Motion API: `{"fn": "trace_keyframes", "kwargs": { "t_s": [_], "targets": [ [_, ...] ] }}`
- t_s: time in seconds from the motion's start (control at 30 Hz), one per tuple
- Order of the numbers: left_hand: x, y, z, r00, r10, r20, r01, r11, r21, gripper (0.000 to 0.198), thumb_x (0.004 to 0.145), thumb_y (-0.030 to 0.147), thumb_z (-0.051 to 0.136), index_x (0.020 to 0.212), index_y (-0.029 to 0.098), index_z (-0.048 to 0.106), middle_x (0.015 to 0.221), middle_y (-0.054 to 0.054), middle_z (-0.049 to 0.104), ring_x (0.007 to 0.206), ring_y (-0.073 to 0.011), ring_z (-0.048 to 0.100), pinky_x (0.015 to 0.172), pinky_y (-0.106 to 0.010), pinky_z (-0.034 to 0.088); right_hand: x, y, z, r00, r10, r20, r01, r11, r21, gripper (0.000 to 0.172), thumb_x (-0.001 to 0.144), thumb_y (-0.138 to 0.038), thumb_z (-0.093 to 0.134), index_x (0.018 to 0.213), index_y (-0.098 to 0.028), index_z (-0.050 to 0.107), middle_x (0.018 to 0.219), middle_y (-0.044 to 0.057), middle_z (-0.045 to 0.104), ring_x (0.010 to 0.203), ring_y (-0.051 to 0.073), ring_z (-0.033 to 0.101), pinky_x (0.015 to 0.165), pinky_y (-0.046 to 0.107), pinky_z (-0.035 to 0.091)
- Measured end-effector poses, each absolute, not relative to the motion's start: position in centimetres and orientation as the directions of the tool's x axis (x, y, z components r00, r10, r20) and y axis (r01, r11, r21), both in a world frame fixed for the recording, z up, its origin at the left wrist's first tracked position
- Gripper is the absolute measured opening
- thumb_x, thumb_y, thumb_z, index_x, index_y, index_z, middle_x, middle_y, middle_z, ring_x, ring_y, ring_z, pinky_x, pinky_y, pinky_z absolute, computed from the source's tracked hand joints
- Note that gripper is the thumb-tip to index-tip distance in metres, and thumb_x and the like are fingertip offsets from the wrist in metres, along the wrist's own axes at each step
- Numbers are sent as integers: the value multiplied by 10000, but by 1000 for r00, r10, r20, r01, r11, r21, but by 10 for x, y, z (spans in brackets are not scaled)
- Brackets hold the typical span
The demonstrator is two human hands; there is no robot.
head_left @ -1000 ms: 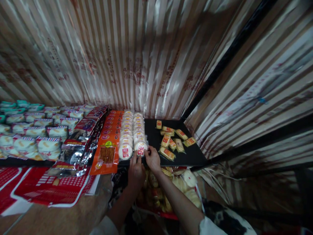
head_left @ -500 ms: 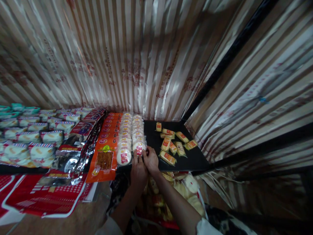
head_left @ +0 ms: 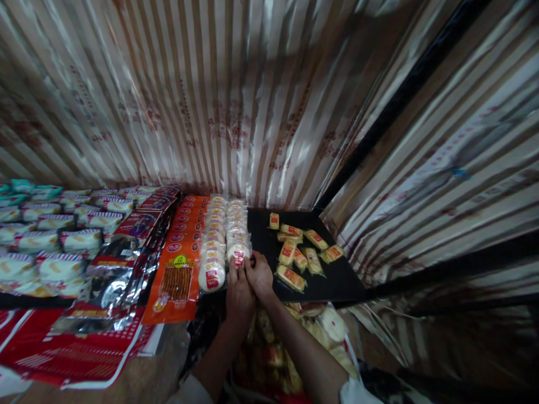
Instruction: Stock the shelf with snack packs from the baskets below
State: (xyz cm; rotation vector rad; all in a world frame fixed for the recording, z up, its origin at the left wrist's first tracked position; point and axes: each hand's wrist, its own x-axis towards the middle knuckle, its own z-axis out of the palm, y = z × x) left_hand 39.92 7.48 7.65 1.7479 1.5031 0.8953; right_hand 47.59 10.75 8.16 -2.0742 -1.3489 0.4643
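Since the earlier frame, the front cake of the second row has slid back from the shelf edge, so it sits deeper than the front of the first row; both hands have gone with it.

Taking the orange bag as the landmark, white bread packs with striped tops stand in rows well to its left, with teal packets behind them at the far left. A red basket is below and left of the bag. Dark shiny bags lie overlapped just beside it on the left.

Immediately right of the bag come the two rows of round white cakes in clear wrappers, the second one further from it. Right of the bag, at the near end of that second row, the left hand has its fingers close together, tips touching the front cake's lower edge. The right hand is narrow, fingers bent at the cake's right edge. I cannot tell whether either hand grips it.

Further right of the bag, small yellow snack bars lie scattered on the black shelf. Below and right of the bag, a heap of wrapped food shows, partly hidden by the right arm.
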Motion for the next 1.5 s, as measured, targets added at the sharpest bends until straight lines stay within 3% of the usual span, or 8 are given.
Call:
{"fn": "trace_keyframes", "kwargs": {
  "t_s": [0.2, 0.43, 0.7, 1.0, 1.17, 1.27, 1.37, 1.5],
  "targets": [
    [402, 79, 83, 82, 995, 53, 609, -93, 788, 538, 785, 122, 400, 1323, 112, 412, 1453, -147, 298, 1341, -278, 261, 1079, -401, 287, 477, 113, 84, 421, 907, -3, 697, -326, -638, 276, 828, -307, 465, 1030, -181, 604, 963, 50, 647, 813, 147, 607, 695, 225, 433],
    [403, 85, 87, 118, 993, 18, 706, -97, 702, 536, 816, 144, 386, 1338, 24, 365, 1476, -211, 198, 1354, -276, 234, 1072, -363, 296, 479, 120, 81, 418, 908, -33, 695, -342, -633, 290, 829, -325, 466, 1053, -193, 595, 995, 44, 645, 821, 147, 614, 704, 229, 439],
    [403, 88, 85, 124, 990, 62, 707, -133, 694, 559, 800, 187, 445, 1344, 85, 371, 1474, -184, 231, 1284, -270, 369, 1036, -348, 345, 480, 124, 84, 408, 911, -54, 710, -354, -609, 281, 824, -324, 467, 1041, -205, 600, 965, 43, 645, 833, 164, 611, 706, 245, 441],
    [401, 85, 74, 109, 967, 230, 679, -242, 693, 453, 807, 157, 435, 1247, 53, 456, 1428, -219, 306, 1276, -284, 379, 1024, -412, 362, 481, 104, 79, 370, 928, 46, 575, -190, -796, 332, 808, -257, 477, 1105, -139, 566, 1027, 95, 616, 883, 168, 602, 810, 278, 473],
    [398, 67, 75, 132, 961, 242, 661, -268, 701, 368, 829, 150, 377, 1159, 111, 535, 1414, -156, 351, 1208, -246, 456, 1004, -374, 399, 488, 53, 77, 360, 919, 159, 523, -58, -850, 315, 832, -266, 414, 1080, -152, 571, 1064, 106, 597, 924, 160, 588, 779, 268, 491],
    [398, 44, 75, 196, 948, 251, 619, -319, 718, 360, 812, 113, 347, 1077, 150, 588, 1319, -109, 460, 1128, -196, 516, 991, -332, 413, 501, 11, 73, 356, 909, 215, 558, -22, -830, 272, 857, -283, 385, 980, -182, 605, 990, 80, 635, 940, 164, 578, 838, 291, 466],
    [404, 15, 73, 337, 903, 267, 535, -417, 735, 340, 821, 121, 338, 1010, 176, 615, 1201, -89, 549, 1092, -178, 534, 975, -322, 422, 524, -31, 65, 442, 876, 193, 566, -106, -817, 269, 863, -308, 377, 924, -188, 610, 912, 71, 654, 887, 175, 588, 819, 310, 463],
    [422, -19, 68, 547, 822, 161, 458, -454, 764, 356, 802, 100, 342, 991, 192, 629, 1127, -79, 599, 1072, -177, 545, 961, -320, 429, 572, -72, 53, 541, 832, 118, 592, -278, -757, 285, 847, -340, 386, 941, -185, 606, 956, 73, 657, 906, 187, 591, 836, 312, 447]
  ]
}}
